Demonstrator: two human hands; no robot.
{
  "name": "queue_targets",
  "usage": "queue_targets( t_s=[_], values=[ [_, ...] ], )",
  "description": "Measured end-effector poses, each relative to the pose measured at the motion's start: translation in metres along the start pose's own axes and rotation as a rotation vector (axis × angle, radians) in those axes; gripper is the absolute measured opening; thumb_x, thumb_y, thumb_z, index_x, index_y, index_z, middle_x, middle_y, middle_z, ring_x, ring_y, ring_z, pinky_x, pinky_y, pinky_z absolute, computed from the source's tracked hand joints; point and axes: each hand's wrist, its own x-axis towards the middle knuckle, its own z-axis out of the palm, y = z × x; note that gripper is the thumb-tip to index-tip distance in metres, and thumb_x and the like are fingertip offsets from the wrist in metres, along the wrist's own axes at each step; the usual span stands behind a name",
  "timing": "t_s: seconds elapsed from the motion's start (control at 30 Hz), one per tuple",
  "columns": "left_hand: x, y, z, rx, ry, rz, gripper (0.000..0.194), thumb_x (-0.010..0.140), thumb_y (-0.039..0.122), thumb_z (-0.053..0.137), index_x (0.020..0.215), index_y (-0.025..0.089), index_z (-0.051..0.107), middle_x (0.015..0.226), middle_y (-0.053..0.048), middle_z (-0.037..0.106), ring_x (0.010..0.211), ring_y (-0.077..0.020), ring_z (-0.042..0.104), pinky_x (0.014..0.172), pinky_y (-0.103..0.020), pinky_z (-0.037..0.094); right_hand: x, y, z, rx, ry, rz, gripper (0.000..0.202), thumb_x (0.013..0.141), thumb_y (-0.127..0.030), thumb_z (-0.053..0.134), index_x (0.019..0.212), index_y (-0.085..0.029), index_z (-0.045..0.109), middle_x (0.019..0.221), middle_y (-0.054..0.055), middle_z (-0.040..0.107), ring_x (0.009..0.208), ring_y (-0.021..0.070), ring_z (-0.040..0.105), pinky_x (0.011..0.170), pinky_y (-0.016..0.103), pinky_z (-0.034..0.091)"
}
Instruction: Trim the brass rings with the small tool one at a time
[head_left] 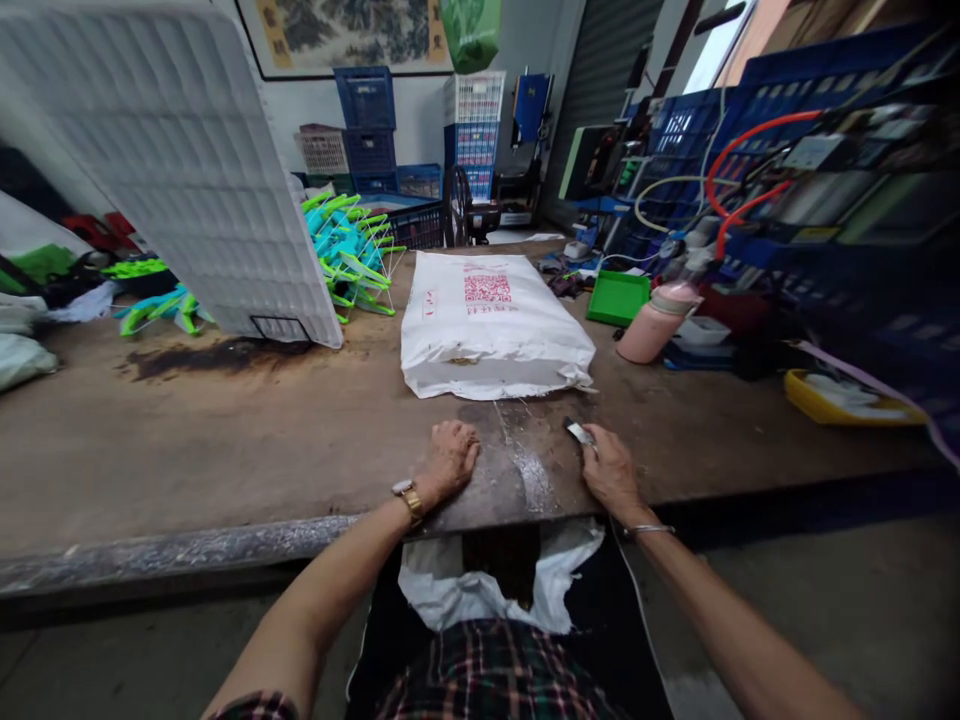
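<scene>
My right hand grips a small silver tool with a dark tip, held low over the table near its front edge; its exact kind is too small to tell. Opposite it, my left hand rests on the wood with its fingers curled in, and whatever may lie under them is hidden. Just beyond both hands lies a stuffed white sack with red print, its near end folded. Pale scraps are scattered on the table between the hands. Below the edge, an open white bag at my lap shows a dark inside.
A tall white ribbed panel stands at the left, beside green and blue hangers. On the right are a pink bottle, a green tray and a yellow basket. Stacked crates line the back wall.
</scene>
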Motion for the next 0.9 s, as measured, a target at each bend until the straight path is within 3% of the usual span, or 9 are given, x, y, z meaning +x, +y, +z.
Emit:
queue_targets(
  t_s=[0.1, 0.27, 0.43, 0.53, 0.7, 0.83, 0.9],
  values=[
    [-0.008, -0.005, -0.004, -0.075, 0.142, -0.034, 0.029, 0.08, 0.028, 0.053, 0.108, 0.018, 0.051, 0.107, -0.009, 0.057, 0.101, -0.0223, 0.049, 0.089, -0.039, 0.034, -0.007, -0.02, 0.004, 0.142, 0.014, -0.026, 0.03, 0.08, -0.019, 0.039, 0.107, -0.015, 0.053, 0.1, 0.012, 0.063, 0.09, 0.023, 0.057, 0.081, 0.037, 0.045],
    [-0.04, -0.02, -0.018, -0.082, 0.266, -0.195, 0.03, 0.078, 0.03, 0.057, 0.106, 0.018, 0.052, 0.107, -0.01, 0.058, 0.103, -0.0241, 0.05, 0.09, -0.042, 0.035, -0.014, -0.046, 0.012, 0.261, 0.006, -0.004, 0.031, 0.084, -0.02, 0.035, 0.108, -0.017, 0.053, 0.103, 0.01, 0.064, 0.093, 0.0209, 0.06, 0.082, 0.035, 0.047],
    [-0.062, -0.032, -0.03, -0.093, 0.196, -0.217, 0.02, 0.08, 0.029, 0.054, 0.096, 0.019, 0.057, 0.1, -0.009, 0.06, 0.097, -0.0226, 0.052, 0.085, -0.039, 0.039, -0.013, -0.061, 0.009, 0.19, -0.155, -0.066, 0.033, 0.086, -0.019, 0.031, 0.111, -0.016, 0.052, 0.104, 0.013, 0.063, 0.096, 0.0219, 0.059, 0.084, 0.035, 0.046],
    [-0.06, -0.029, -0.032, -0.12, 0.174, -0.237, 0.02, 0.08, 0.028, 0.054, 0.097, 0.018, 0.057, 0.098, -0.008, 0.061, 0.094, -0.0222, 0.052, 0.084, -0.039, 0.039, -0.007, -0.07, -0.004, 0.092, -0.347, -0.146, 0.035, 0.088, -0.02, 0.028, 0.113, -0.013, 0.051, 0.109, 0.016, 0.058, 0.099, 0.0228, 0.056, 0.085, 0.035, 0.045],
    [-0.048, -0.014, -0.026, -0.189, 0.191, -0.248, 0.025, 0.081, 0.028, 0.053, 0.104, 0.019, 0.054, 0.101, -0.008, 0.06, 0.095, -0.0214, 0.052, 0.085, -0.038, 0.039, 0.004, -0.081, -0.026, -0.058, -0.615, -0.129, 0.039, 0.084, -0.018, 0.036, 0.122, -0.012, 0.045, 0.113, 0.016, 0.052, 0.087, 0.0201, 0.056, 0.076, 0.031, 0.043],
    [-0.044, -0.009, -0.022, -0.128, 0.087, -0.237, 0.021, 0.079, 0.026, 0.055, 0.1, 0.021, 0.056, 0.099, -0.006, 0.06, 0.094, -0.0221, 0.051, 0.084, -0.039, 0.038, 0.01, -0.084, -0.028, -0.067, -0.65, -0.073, 0.033, 0.076, -0.011, 0.039, 0.107, -0.014, 0.052, 0.102, 0.013, 0.055, 0.078, 0.0173, 0.053, 0.072, 0.028, 0.04],
    [-0.044, -0.011, -0.021, -0.136, 0.112, -0.238, 0.02, 0.079, 0.024, 0.054, 0.099, 0.02, 0.056, 0.099, -0.007, 0.059, 0.094, -0.0219, 0.051, 0.084, -0.039, 0.039, 0.012, -0.085, -0.025, -0.009, -0.614, -0.053, 0.028, 0.072, -0.01, 0.039, 0.095, -0.015, 0.054, 0.096, 0.011, 0.056, 0.077, 0.0171, 0.052, 0.071, 0.028, 0.039]
  ],
)
